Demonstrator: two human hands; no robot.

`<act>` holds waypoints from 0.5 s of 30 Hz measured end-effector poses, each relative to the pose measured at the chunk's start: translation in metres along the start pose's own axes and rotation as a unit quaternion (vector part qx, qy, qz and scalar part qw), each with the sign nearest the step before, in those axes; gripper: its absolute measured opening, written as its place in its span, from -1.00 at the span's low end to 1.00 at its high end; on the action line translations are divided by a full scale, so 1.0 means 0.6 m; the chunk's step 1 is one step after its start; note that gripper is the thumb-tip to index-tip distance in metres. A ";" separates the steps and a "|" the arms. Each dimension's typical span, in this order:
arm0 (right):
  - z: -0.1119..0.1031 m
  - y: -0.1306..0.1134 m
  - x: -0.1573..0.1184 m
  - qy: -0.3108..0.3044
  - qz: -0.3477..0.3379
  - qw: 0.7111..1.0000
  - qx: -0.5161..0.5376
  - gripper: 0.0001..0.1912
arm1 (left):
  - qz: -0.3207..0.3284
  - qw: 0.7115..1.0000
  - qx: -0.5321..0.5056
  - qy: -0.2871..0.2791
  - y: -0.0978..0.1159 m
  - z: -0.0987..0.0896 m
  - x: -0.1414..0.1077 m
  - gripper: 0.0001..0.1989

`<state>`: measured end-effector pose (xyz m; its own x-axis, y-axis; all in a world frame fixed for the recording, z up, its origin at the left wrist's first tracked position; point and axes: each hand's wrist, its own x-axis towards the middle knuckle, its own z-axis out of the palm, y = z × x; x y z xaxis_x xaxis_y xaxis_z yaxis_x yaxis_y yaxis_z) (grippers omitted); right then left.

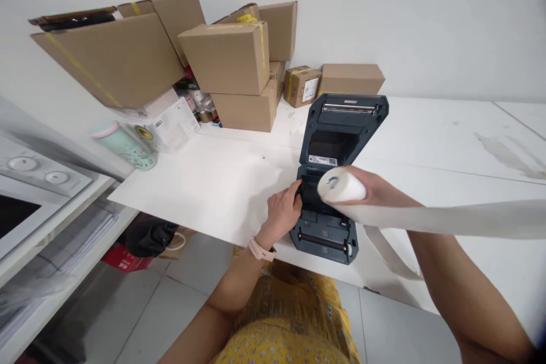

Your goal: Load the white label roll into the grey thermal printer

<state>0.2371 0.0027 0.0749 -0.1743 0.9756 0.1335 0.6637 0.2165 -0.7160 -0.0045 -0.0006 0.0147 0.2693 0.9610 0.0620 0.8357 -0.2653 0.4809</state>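
A dark label printer stands on the white table with its lid raised. My left hand touches the left edge of the printer's base, fingertips at the inner rim; whether they pinch anything is hidden. Over the printer's open bay, my right hand is wrapped round a white paper roll, its cored end facing left. From the roll a long paper strip trails off to the right, and another length curls down beside the printer.
Cardboard boxes are stacked at the back left, with smaller ones behind the printer. A mint tumbler lies tilted beside a white box. A microwave sits on a shelf at far left. The table's front edge runs close to me.
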 end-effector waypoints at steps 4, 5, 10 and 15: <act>0.054 -0.021 0.035 -0.156 -0.060 0.966 -0.199 -0.31 | -0.011 1.000 -0.012 0.003 -0.001 0.000 0.000 -0.52; 0.064 -0.018 0.040 -0.168 -0.061 0.956 -0.233 -0.31 | -0.012 1.000 -0.015 0.004 -0.001 -0.001 0.000 -0.52; 0.095 0.009 0.044 -0.176 -0.071 0.933 -0.305 -0.31 | -0.013 0.999 -0.036 0.000 -0.001 -0.003 -0.002 -0.53; 0.112 0.025 0.044 -0.145 -0.098 0.927 -0.332 -0.22 | -0.010 0.999 -0.053 0.003 -0.003 -0.003 -0.001 -0.55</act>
<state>0.1935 0.0292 0.0216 -0.4633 0.8852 -0.0428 0.8832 0.4572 -0.1046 -0.0068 -0.0008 0.0153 0.2503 0.9665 0.0571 0.7848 -0.2371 0.5726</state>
